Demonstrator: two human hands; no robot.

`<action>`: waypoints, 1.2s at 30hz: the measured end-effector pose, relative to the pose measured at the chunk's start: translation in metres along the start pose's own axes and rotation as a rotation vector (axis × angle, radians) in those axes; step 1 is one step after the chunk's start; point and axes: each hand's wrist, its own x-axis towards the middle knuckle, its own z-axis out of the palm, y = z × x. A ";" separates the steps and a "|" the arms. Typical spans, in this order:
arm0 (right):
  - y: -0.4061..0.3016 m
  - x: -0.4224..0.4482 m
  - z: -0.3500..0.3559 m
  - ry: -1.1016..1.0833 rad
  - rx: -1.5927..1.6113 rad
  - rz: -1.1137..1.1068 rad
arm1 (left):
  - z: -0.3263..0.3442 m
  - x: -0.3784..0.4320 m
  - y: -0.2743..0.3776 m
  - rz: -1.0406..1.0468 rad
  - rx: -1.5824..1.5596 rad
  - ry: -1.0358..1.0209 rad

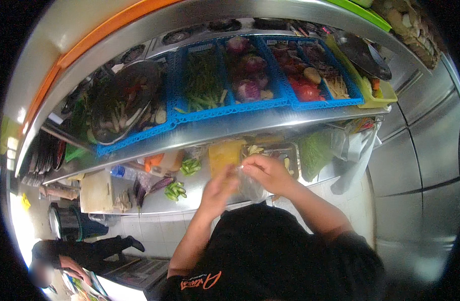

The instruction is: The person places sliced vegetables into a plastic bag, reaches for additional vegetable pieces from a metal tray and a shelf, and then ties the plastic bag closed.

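Note:
A clear plastic bag (251, 189) hangs before my chest. My right hand (265, 173) pinches its top edge between thumb and fingers. Close by on the other side, my left hand (219, 190) is blurred by motion, and whether it grips the bag cannot be made out. Beyond the hands lies a yellow cutting board (224, 152). Next to it, a metal tray (297, 160) holds pale cut pieces, partly hidden by my right hand. Cut green vegetables lie in two piles, one farther back (191, 166) and one nearer (175, 190), beside purple eggplants (160, 185).
Above the counter, a steel shelf (222, 128) carries blue plastic baskets (230, 109) of vegetables. A green mesh bag (314, 152) is at right. At left are a plastic water bottle (122, 172) and a pale board (97, 192). Another person (83, 252) is at lower left.

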 end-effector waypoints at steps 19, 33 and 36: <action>0.047 -0.018 0.001 0.224 -0.279 0.271 | 0.010 0.005 -0.019 -0.288 -1.164 -0.052; 0.210 -0.099 -0.241 0.430 -0.868 0.695 | -0.015 -0.002 -0.051 -0.373 -0.770 0.114; 0.217 -0.078 -0.234 0.195 -0.943 0.778 | -0.013 0.004 -0.053 -0.359 -0.737 0.128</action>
